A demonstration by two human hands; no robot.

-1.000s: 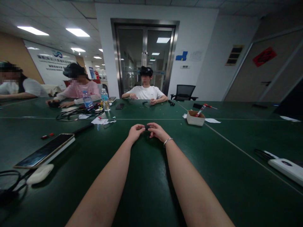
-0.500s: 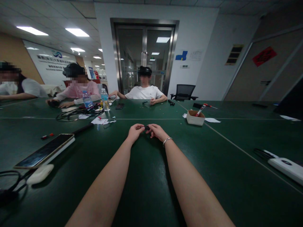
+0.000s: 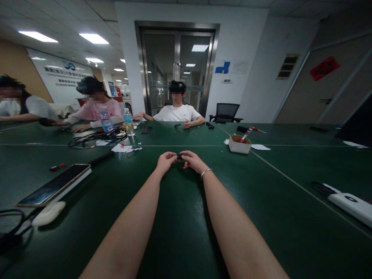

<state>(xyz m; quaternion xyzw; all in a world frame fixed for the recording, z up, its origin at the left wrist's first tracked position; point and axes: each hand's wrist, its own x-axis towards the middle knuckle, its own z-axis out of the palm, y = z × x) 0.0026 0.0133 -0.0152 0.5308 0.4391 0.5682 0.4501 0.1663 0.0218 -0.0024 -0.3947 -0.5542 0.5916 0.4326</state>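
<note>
Between my fingertips is a small black object (image 3: pixel 179 156), too small and too covered to name. My left hand (image 3: pixel 166 162) pinches its left side with thumb and fingers. From the other side my right hand (image 3: pixel 193 161) has thumb and index finger closed about its right end, the other fingers curled. Both hands are held close together over the green table (image 3: pixel 180 217), with my forearms stretched out ahead. A silver bracelet (image 3: pixel 205 173) circles my right wrist.
Left on the table are a phone (image 3: pixel 56 184), a white rounded case (image 3: pixel 49 214), black cables (image 3: pixel 93 138) and bottles (image 3: pixel 128 122). A cardboard box (image 3: pixel 240 145) stands ahead right, a white device (image 3: pixel 351 205) far right. Several people sit across and left.
My right fingers have shifted slightly on the black object, the index finger a little raised. A person at the left has moved a hand with a dark thing leftward.
</note>
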